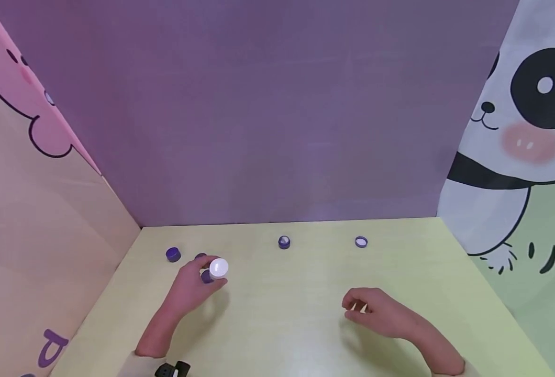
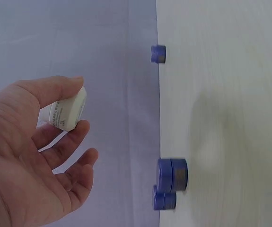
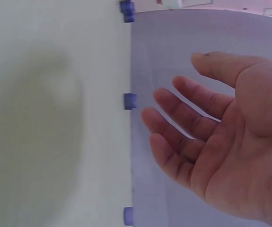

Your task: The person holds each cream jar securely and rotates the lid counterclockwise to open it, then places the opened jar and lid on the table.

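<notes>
My left hand [image 1: 193, 289] holds a small white round jar [image 1: 219, 268] above the left part of the table. In the left wrist view the thumb and fingers of the left hand [image 2: 36, 142] pinch this jar [image 2: 68, 111], tilted, with small print on its side. Close by, a small blue jar [image 1: 206, 276] and another [image 1: 200, 256] are partly hidden by the hand in the head view. My right hand [image 1: 378, 314] hovers over the right part of the table with fingers loosely bent. Nothing lies in the right palm [image 3: 240, 137].
More small blue round containers stand along the back of the pale table [image 1: 277, 324]: one at the left [image 1: 173, 254], one in the middle [image 1: 284, 242], and a ring-like one with a white centre [image 1: 361, 242] at the right. A purple wall [image 1: 277, 115] rises behind; printed panels flank both sides.
</notes>
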A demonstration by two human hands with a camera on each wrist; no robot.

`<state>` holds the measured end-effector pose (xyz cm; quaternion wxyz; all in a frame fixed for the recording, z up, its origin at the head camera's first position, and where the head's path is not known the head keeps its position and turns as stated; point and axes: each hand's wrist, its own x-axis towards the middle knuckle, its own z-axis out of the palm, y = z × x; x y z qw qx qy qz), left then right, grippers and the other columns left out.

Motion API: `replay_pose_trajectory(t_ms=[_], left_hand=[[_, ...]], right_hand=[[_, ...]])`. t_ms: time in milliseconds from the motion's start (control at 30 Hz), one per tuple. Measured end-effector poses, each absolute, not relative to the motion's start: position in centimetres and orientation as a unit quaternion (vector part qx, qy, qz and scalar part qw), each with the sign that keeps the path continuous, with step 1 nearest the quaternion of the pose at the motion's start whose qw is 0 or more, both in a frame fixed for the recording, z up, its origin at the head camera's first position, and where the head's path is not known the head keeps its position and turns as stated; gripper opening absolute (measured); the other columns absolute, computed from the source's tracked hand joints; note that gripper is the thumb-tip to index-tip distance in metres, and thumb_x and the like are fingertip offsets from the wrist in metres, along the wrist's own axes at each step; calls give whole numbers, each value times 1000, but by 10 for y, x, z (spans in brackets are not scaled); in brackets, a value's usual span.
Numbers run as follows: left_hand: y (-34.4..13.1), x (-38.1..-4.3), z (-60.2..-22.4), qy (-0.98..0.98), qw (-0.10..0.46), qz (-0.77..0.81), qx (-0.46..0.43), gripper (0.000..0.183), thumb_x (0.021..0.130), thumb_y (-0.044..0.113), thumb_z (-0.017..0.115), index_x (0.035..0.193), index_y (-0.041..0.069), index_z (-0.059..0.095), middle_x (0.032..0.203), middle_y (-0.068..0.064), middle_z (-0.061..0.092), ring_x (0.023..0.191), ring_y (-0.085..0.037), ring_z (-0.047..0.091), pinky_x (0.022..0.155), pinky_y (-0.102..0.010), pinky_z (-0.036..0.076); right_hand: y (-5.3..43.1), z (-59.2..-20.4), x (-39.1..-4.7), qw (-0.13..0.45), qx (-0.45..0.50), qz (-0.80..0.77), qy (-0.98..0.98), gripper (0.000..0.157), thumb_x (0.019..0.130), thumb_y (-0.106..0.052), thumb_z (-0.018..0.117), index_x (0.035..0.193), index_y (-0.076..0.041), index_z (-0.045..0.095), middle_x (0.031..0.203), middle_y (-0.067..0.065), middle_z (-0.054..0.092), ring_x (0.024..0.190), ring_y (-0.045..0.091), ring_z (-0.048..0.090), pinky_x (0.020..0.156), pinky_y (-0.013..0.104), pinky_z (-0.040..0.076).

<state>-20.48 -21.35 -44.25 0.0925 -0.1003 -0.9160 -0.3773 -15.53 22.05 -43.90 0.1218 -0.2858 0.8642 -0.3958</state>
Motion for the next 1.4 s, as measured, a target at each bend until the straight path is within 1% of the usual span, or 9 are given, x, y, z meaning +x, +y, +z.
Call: replay_pose_trajectory(t_ms=[100,233,400,567,733,933,1067,1133,1400], left_hand=[[-208,-201,-441,-909,90,-395,-100,47,76,13,83,118,4,64,110,-10,67,104,-29,62,90,-50,47],[-200,-196,-444,-904,83,-410,-89,49,75,13,85,118,6,64,108,-7,66,102,-26,61,89,-50,47],[-189,-194,-447,-899,83,-421,-84,48,73,12,86,116,8,66,104,-4,65,98,-22,58,88,-48,46],[-173,-193,-443,-902,76,-414,-94,47,73,13,86,116,10,67,106,0,66,99,-19,56,85,-43,45],[-159,-192,-442,-900,70,-416,-107,46,72,12,87,114,11,68,105,3,66,98,-17,57,85,-43,45],[-144,-190,-438,-898,67,-416,-127,46,72,11,86,114,10,67,105,3,65,99,-17,59,88,-44,46],[-135,-191,-437,-901,63,-406,-137,46,72,12,86,114,11,68,104,4,65,99,-17,59,88,-43,47],[-131,-191,-436,-901,58,-405,-143,46,72,13,86,113,12,68,104,5,65,98,-17,59,87,-43,47],[-118,-182,-437,-892,44,-413,-178,46,73,18,86,114,12,67,103,6,64,97,-16,59,86,-44,46]], right_hand=[[218,-431,-158,112,-287,-399,864,6,97,-27,61,101,-23,63,96,-12,62,90,9,59,73,28,48],[214,-427,-161,106,-297,-398,861,5,97,-28,61,101,-25,62,97,-11,62,90,9,59,75,28,48],[208,-425,-164,105,-303,-397,860,6,97,-28,61,103,-25,62,98,-12,62,90,9,59,76,29,48],[201,-422,-166,102,-300,-397,862,10,97,-29,61,105,-23,62,102,-12,61,92,10,59,77,30,49],[193,-420,-165,96,-293,-397,864,14,96,-30,62,109,-24,61,107,-14,59,93,9,59,81,32,48],[186,-412,-168,82,-296,-387,869,15,96,-28,62,110,-23,61,108,-15,59,94,8,59,83,36,48],[183,-407,-170,80,-294,-386,871,15,96,-28,62,110,-23,61,107,-15,59,94,8,59,83,36,48],[182,-405,-171,82,-292,-385,871,15,96,-29,62,110,-23,61,107,-15,59,94,8,58,82,33,48],[177,-399,-167,84,-288,-395,868,13,96,-26,63,107,-20,62,105,-12,59,95,14,58,79,34,48]])
